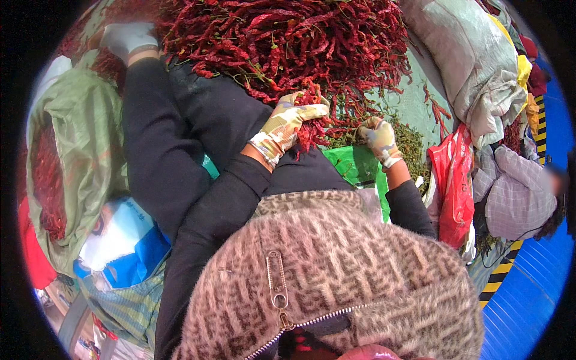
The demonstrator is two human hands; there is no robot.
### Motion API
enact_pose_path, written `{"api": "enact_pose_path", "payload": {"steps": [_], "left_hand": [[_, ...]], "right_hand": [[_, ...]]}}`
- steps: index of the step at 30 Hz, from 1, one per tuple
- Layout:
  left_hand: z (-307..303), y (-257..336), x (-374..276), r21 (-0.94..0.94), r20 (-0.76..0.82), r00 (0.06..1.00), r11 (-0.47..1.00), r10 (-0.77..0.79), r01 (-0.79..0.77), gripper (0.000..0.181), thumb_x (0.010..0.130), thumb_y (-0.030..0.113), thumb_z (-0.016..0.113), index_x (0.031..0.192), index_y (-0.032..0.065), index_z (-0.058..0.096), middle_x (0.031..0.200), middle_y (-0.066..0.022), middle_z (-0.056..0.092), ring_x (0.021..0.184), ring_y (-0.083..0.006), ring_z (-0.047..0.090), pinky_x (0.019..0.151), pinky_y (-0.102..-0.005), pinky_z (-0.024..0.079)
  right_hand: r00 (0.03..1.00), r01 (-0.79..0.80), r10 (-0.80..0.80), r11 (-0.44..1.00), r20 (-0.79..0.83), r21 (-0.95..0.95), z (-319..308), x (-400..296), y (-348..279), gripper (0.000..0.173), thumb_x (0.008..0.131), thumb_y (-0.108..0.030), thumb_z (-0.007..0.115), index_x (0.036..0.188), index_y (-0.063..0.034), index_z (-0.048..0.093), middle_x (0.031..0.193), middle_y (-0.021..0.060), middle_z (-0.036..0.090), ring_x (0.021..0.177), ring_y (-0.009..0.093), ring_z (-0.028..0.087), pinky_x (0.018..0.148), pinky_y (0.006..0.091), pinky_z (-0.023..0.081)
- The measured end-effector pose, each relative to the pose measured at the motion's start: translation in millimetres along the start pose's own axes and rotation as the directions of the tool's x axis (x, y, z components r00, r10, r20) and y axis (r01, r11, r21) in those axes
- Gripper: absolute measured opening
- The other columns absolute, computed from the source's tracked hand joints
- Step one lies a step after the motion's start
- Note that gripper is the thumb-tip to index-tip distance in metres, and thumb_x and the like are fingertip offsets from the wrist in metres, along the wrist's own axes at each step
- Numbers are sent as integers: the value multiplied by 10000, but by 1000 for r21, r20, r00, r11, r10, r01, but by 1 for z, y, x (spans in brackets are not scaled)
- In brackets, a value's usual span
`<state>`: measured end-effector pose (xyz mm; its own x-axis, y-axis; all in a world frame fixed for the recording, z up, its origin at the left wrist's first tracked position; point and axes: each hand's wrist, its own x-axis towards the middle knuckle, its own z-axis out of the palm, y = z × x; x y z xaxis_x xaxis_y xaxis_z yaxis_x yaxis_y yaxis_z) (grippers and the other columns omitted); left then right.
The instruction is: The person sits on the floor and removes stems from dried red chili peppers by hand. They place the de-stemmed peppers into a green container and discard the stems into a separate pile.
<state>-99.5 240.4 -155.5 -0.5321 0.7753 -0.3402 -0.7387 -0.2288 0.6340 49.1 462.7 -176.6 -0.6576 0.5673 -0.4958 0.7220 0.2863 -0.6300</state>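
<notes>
My left hand [292, 121], in a camouflage-patterned glove, is closed around a bunch of dried red chili peppers [310, 130] above my lap. To the right of it, my right hand [379, 137], gloved alike, has its fingers curled over a heap of green stems [411, 148]; whether it pinches anything cannot be made out. Beyond both hands a large pile of dried red chilies [288, 40] reaches up against my outstretched legs. A green plastic bag [355, 162] lies beside my thigh, just under my right hand.
A green woven sack holding red chilies [74, 148] and a blue-and-white bag [126, 243] stand at the left. On the right are a stuffed white woven sack [463, 54], a red plastic bag [454, 189] and a person in a checked shirt [517, 193]. Loose chilies [436, 110] lie on the pale sheet.
</notes>
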Motion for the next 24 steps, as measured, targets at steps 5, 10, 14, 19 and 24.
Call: {"api": "enact_pose_path", "payload": {"steps": [5,10,14,19,24], "left_hand": [[-19,-11,10,-152,85,996,988,-6,19,214,859,24,616,1058,-47,584,948,-148,673,819,-221,686,780,-292,561],[-3,-3,6,-30,-30,999,999,-39,38,256,841,-53,609,1092,-56,560,949,-169,676,824,-238,696,778,-320,584],[-14,-13,9,-39,17,1000,999,12,-12,328,828,-67,638,1137,-52,531,959,-146,679,835,-222,693,780,-300,579],[-33,-21,21,-278,68,992,953,-105,120,507,859,-60,594,1298,-70,342,979,-233,654,887,-293,692,802,-348,598],[-26,-22,18,-129,2,998,990,-63,63,479,859,-46,605,1286,-74,390,980,-230,659,878,-289,693,794,-338,594]], "right_hand": [[926,230,-371,705,-72,-671,-10,-9,-19,243,776,-255,688,872,-34,665,864,194,683,880,351,651,800,423,513],[987,127,-163,758,3,-640,20,-5,-40,386,788,-411,689,904,-43,681,880,198,682,873,367,650,776,439,506],[977,133,-204,810,-62,-571,31,18,-10,321,759,-344,712,828,-33,670,826,193,676,840,370,651,746,440,509],[979,202,-199,976,-42,78,15,21,-1,193,794,-200,692,743,-29,618,675,96,630,595,202,588,576,340,480],[982,-92,-15,835,190,542,-10,-1,-9,100,859,-95,617,916,-14,624,740,34,650,595,96,553,513,244,432]]}}
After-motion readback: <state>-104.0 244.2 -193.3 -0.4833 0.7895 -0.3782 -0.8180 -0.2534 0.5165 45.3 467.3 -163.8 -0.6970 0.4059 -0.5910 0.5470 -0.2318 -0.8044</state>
